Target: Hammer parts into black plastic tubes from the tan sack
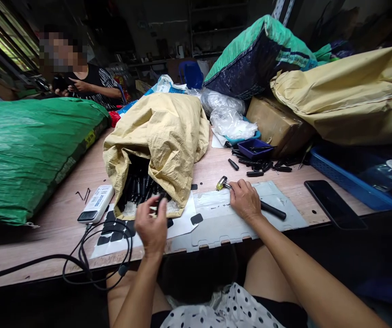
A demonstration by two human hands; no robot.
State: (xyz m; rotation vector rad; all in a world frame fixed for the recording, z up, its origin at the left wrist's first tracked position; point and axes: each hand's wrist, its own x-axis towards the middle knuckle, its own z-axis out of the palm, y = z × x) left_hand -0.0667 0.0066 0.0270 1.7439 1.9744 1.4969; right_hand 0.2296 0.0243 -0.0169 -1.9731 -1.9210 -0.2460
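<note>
My left hand (152, 224) is at the mouth of a beige woven sack (168, 123), its fingers curled round a black piece (162, 198), mostly hidden by the fingers. Many slim black pieces (140, 184) fill the sack's opening. My right hand (245, 199) is closed round a hammer (273, 210) with a black grip. The hammer's metal head, with a yellow face, points left over a grey plastic board (212, 223). Beside the left hand lies a white sheet with black stickers (112, 228).
A white power bank (96, 203) with a black cable lies left, near a green sack (35, 155). On the right are loose black parts (255, 166), a purple tray (254, 148), a phone (334, 203) and a blue basket (339, 175). Another person (89, 86) sits across the table.
</note>
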